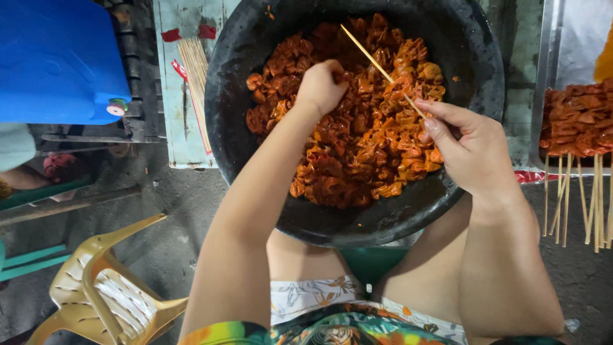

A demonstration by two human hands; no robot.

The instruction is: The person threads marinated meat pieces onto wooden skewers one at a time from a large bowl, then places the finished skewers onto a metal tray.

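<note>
The left hand (322,83) is closed, fingers pinching into the heap of orange-red marinated meat pieces (357,128) that fills the wide round black basin (460,191) at the person's knees. The right hand (469,150) grips a thin bamboo skewer (377,64) between its fingertips, slanting up-left over the meat. Loaded skewers (578,137) lie on a metal tray (549,64) to the right; a yellow plastic chair (102,287) stands lower left.

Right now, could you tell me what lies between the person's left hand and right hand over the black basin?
In the head view, between the left hand and the right hand lies only orange-red marinated meat in the black basin, with the bamboo skewer slanting above it.
</note>
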